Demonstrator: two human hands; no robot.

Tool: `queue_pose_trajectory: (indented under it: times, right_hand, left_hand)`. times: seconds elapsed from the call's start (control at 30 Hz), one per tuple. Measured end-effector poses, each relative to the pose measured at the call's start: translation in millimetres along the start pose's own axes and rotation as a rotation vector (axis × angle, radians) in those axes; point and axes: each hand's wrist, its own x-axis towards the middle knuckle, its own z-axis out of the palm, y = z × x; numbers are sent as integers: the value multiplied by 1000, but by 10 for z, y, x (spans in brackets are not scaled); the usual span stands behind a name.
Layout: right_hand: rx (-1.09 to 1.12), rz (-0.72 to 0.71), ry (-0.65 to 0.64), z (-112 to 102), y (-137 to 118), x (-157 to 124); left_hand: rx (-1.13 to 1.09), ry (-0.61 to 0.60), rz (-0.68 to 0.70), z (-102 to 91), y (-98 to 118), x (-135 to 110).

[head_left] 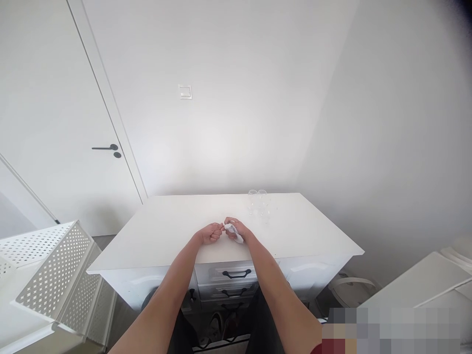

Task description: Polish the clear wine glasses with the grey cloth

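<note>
Over the front half of the white cabinet top (173, 216), my two hands almost meet. A crumpled white tissue or cloth (233, 231) is bunched in my right hand (239, 227), whose fingers curl round it. My left hand (212, 233) is closed, thumb and forefinger pinched close to the right fingertips; whatever it may hold is too small or too clear to make out. Behind and to the right of my right hand, several clear stemmed glasses (262, 201) stand together, their outlines faint against the white surface.
Below the top are drawers with dark handles (236, 274). White perforated baskets (55, 275) are stacked at the left, near a door with a black handle (106, 147). A lidded bin (354, 290) stands on the floor at the right. The wall carries a light switch (185, 92).
</note>
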Motion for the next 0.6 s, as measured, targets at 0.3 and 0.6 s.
queue_pose_trajectory:
  times: [0.3, 0.6]
  right_hand:
    - [-500, -173, 279, 299, 44, -62]
    - [-1114, -179, 521, -70, 277, -1022]
  left_hand:
    - [107, 38, 56, 71, 31, -15]
    - [393, 273, 262, 313, 62, 142]
